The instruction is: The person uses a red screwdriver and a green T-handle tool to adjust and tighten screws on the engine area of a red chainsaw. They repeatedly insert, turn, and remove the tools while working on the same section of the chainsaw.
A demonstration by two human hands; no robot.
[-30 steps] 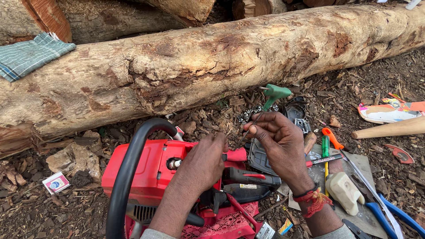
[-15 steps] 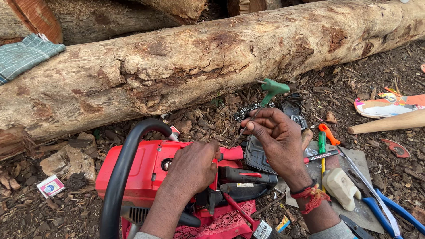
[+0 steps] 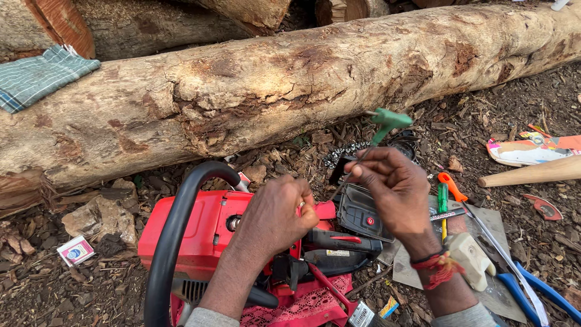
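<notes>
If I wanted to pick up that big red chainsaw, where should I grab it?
Probably by the black hoop handle that arches over the red chainsaw. Come from above on its left side and wrap your fingers around the top of the loop. It stands clear of the body, with room underneath for fingers, and it's round like a grip. The left hand already rests on the body's right side.

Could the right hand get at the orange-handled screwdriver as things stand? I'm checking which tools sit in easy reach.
Probably yes. The orange-handled screwdriver lies uncovered on the ground just beside the right hand, nothing between them. But that hand already pinches a thin tool, so it would need freeing first.
</notes>
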